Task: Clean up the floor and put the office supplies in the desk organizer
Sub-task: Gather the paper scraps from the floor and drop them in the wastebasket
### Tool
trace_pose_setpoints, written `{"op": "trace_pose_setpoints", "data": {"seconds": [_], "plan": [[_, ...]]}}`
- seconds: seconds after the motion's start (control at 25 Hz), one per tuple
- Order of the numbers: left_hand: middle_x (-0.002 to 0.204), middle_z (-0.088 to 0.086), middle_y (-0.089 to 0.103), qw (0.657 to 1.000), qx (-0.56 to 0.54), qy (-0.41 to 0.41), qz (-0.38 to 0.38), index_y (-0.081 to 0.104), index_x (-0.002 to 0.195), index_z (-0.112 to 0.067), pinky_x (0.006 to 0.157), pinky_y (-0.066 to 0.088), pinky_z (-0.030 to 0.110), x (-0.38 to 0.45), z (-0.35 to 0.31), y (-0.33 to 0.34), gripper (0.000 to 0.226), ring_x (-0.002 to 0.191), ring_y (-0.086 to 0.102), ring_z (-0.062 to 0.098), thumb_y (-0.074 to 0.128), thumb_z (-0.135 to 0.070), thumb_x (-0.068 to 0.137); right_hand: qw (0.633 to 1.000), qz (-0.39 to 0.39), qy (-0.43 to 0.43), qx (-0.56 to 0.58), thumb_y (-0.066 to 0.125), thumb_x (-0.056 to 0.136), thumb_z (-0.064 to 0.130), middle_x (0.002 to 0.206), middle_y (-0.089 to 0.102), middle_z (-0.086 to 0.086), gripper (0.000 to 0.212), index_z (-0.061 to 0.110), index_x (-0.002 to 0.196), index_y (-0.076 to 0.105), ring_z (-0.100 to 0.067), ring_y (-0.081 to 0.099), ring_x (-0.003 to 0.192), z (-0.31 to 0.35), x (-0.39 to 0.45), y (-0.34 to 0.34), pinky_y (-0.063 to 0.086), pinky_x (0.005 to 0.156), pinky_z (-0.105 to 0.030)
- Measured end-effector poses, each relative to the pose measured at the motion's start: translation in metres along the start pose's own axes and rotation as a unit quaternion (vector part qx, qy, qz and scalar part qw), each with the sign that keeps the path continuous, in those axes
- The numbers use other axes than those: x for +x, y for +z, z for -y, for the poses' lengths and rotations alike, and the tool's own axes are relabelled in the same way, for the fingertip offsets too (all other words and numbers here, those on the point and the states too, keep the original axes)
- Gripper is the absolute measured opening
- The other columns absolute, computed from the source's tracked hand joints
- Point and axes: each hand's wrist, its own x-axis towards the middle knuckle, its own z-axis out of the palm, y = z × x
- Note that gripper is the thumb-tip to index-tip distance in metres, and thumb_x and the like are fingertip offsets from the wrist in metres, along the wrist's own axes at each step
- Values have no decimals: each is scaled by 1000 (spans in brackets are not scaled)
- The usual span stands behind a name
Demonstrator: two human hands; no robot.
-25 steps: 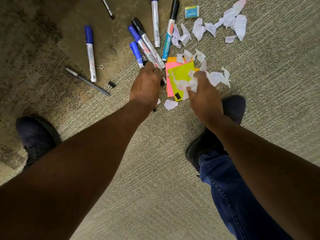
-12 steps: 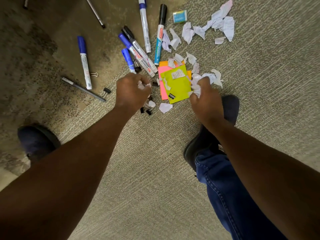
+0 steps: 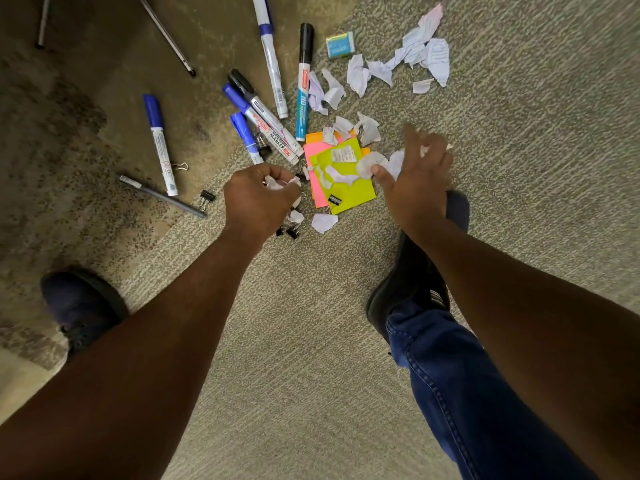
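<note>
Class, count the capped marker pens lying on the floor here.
6: one blue-capped marker alone at left; three bunched centrally; two more upright-looking beside them. Others may be out of frame.

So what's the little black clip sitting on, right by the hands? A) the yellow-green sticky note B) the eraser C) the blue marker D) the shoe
A: the black binder clip lies on the lower corner of the yellow-green sticky note, on top of the pink note, away from the markers and the shoe.
</note>
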Motion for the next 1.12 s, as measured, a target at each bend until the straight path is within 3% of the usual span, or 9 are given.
{"op": "trace_pose_setpoints", "data": {"seconds": [0.24,0.32,0.4,0.52,0.72,0.76,0.84,0.96,1.12], "plan": [[62,-13,64,1000,-6,-4,0,69,69,-27,51,46,14,5,-5,-6,10,51,54,-2,76,-21,71,982,74,-155,-85,53,93,12,127,41,-17,41,20,132,43,-34,44,111,7,0,1,45,86,-43],[64,-11,66,999,-29,-16,7,69,70,-26,56,49,19,2,-7,-11,10,57,58,4,77,-19,72,987,78,-122,-64,50,90,4,120,48,-17,32,12,121,53,-35,50,106,3,0,-5,43,83,-42],[65,-6,69,987,-143,-60,43,70,73,-21,57,50,20,-3,-12,-21,13,60,62,8,76,-10,76,997,56,-44,0,53,88,5,111,56,-18,25,8,112,59,-36,54,99,2,-3,-17,40,79,-40],[72,2,73,898,-387,-157,136,64,84,-8,58,51,15,-15,-23,-49,12,67,67,9,66,4,83,995,13,40,87,60,89,18,102,65,-16,18,10,105,64,-32,59,95,20,-17,-46,43,80,-38],[71,3,71,790,-550,-185,198,60,89,-5,56,52,13,-45,-34,-123,17,64,68,9,61,3,74,976,59,110,176,69,85,34,92,68,-5,25,17,103,70,-19,61,86,96,-46,-92,41,70,-25],[72,3,70,781,-565,-182,194,60,90,-5,55,52,12,-50,-33,-140,18,63,67,9,60,3,74,961,82,124,233,71,83,31,88,68,-6,23,16,100,71,-17,59,82,119,-52,-98,41,69,-25],[77,3,69,776,-584,-166,171,59,95,-4,57,52,11,-57,-27,-183,16,63,66,6,53,6,83,884,163,160,408,73,83,20,87,72,-11,18,11,99,72,-18,60,75,175,-69,-110,45,68,-29],[83,3,70,768,-616,-133,113,59,102,-1,59,51,9,-64,-9,-254,21,67,65,4,41,8,94,779,291,141,538,64,88,5,67,72,3,12,3,99,68,-4,62,57,259,-93,-118,46,54,-17],[89,5,71,751,-655,-83,-14,59,99,3,61,50,9,-76,25,-365,22,73,64,6,39,11,93,773,354,71,521,64,87,4,82,70,-3,17,0,102,68,-9,64,68,378,-125,-112,48,62,-20]]}}
